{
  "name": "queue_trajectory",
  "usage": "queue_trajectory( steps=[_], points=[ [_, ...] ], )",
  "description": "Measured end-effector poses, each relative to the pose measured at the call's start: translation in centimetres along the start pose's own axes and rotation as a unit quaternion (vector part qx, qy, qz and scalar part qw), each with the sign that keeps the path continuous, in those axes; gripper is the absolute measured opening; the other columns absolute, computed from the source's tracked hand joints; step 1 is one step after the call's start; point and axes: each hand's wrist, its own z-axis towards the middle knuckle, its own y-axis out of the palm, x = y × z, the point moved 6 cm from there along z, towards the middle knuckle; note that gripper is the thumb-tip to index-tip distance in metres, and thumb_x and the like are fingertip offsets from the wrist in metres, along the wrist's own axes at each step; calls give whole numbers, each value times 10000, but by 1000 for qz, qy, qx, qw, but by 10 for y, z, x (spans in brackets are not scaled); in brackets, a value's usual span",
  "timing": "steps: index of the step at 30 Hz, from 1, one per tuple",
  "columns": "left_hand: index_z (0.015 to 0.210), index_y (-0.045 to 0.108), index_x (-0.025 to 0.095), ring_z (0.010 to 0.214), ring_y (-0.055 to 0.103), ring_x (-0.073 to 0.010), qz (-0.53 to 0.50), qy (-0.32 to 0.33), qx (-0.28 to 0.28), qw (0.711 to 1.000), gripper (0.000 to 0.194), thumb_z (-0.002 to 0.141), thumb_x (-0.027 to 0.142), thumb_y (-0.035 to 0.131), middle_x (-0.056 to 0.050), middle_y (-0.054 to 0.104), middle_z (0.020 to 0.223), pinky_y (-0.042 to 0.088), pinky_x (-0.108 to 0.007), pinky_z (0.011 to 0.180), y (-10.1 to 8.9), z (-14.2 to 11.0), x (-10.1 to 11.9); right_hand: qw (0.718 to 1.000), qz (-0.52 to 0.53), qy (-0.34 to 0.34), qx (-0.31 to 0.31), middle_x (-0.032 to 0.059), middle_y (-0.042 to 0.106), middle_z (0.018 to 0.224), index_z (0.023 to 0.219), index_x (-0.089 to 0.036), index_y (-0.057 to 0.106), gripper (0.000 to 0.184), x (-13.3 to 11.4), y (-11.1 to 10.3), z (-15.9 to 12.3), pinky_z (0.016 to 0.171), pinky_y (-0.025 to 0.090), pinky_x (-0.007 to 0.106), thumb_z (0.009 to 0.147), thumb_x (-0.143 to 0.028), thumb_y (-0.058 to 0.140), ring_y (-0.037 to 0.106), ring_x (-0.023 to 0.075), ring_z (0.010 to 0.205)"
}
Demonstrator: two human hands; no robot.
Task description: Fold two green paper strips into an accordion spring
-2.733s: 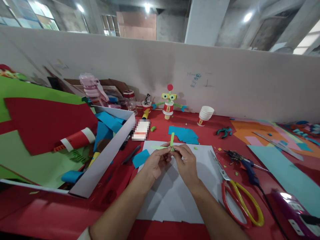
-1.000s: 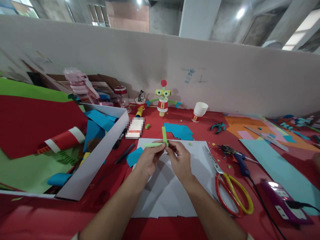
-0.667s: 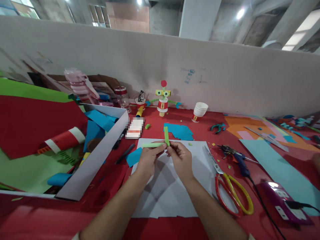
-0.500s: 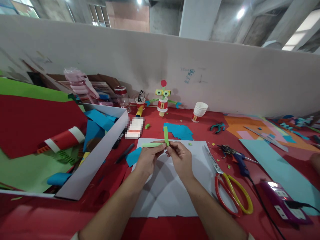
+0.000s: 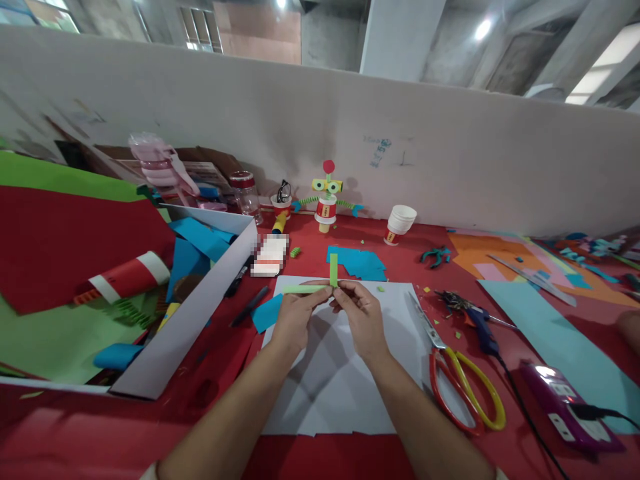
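Two light green paper strips meet at a right angle between my fingertips, above the white paper [image 5: 340, 373]. One green paper strip [image 5: 333, 268] points away from me; the other green paper strip [image 5: 306, 289] runs out to the left. My left hand [image 5: 295, 317] is closed, its thumb and fingers pinching the strips near their joint. Just beside it, my right hand [image 5: 361, 315] pinches the same corner, fingertips almost touching the left ones. The fingers hide exactly how the strips overlap.
Large scissors [image 5: 450, 373], a glue gun [image 5: 477, 320] and a purple power unit [image 5: 570, 407] with cables lie to the right. A white box [image 5: 200, 320] of craft paper stands left. Behind are blue paper pieces [image 5: 356, 263], a paper-cup figure [image 5: 327, 208] and stacked cups [image 5: 401, 220].
Both hands stay in nearly the same place. The strip pointing away now stands straighter, and the fingers have shifted slightly at the joint.
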Motion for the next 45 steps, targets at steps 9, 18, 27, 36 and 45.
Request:
queue_trajectory(
  steps=[9, 18, 27, 36, 45],
  points=[
    [817, 694, 149, 747, 620, -163, -8, -2, -21, 1000, 221, 611, 193, 757, -44, 701, 778, 467, -294, 725, 2, -1, -1, 1000, 16, 9, 21, -9, 609, 707, 849, -196, 642, 143, -1, -3, 1, 597, 478, 254, 785, -320, 609, 570, 117, 622],
    [746, 720, 148, 689, 610, -148, -6, -14, -25, 1000, 134, 624, 199, 741, -44, 693, 734, 476, -289, 707, 0, 1, -4, 999, 30, 33, 23, -28, 595, 647, 795, -195, 653, 99, -1, -5, 4, 566, 432, 226, 752, -277, 618, 529, 95, 572],
    [711, 687, 150, 635, 575, -104, -21, -45, -1, 999, 188, 559, 194, 788, -14, 660, 699, 454, -243, 668, -4, 3, -10, 998, 22, 40, 31, -23, 608, 648, 790, -187, 659, 111, 0, -2, 2, 556, 434, 230, 726, -274, 633, 532, 101, 568],
    [688, 677, 146, 592, 550, -101, -3, -47, 3, 999, 227, 543, 256, 811, -10, 635, 654, 428, -235, 609, -6, 2, -10, 997, -56, 15, 58, -15, 619, 658, 828, -196, 677, 150, 6, -4, -3, 566, 473, 248, 713, -277, 625, 554, 126, 583],
    [739, 649, 167, 604, 585, -102, -9, -61, -5, 998, 275, 536, 242, 818, 3, 652, 690, 460, -247, 651, -6, 6, -10, 987, -159, -32, 11, 11, 608, 698, 684, -208, 680, 169, 0, -7, 4, 590, 477, 272, 777, -289, 566, 570, 145, 603]
  ],
)
